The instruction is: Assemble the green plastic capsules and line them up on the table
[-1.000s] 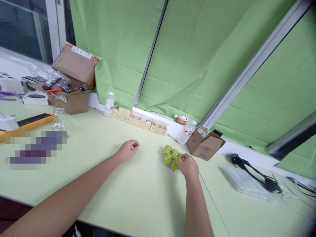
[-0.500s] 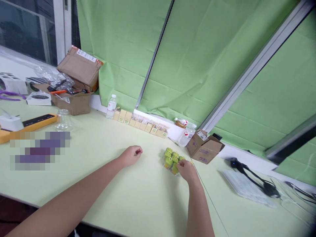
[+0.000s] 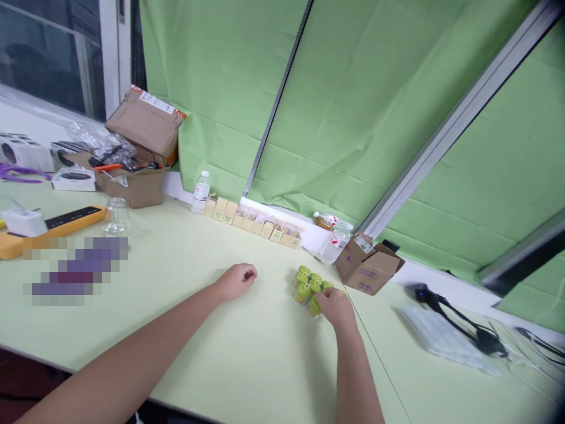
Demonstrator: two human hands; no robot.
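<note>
A tight cluster of small clear containers with green tops point(image 3: 302, 291), each with a pale loop on it, stands on the table right of centre. My right hand point(image 3: 334, 300) is at the right side of this cluster, its fingers pinched on one green top and hiding part of it. My left hand point(image 3: 238, 280) hovers or rests a little to the left of the cluster, apart from it. Its fingers are curled closed, with nothing visible in them.
Small cream cartons point(image 3: 251, 222) line the back edge beside a water bottle point(image 3: 201, 192). More bottles point(image 3: 334, 245) and a cardboard box point(image 3: 369, 268) stand behind the cluster. A power strip point(image 3: 66, 222) and glass jar point(image 3: 117, 218) are left; a black headset-like device point(image 3: 459, 324) lies right.
The whole view has shifted very slightly. Both hands keep nearly the same place and pose, the right one still at the green-topped containers.
</note>
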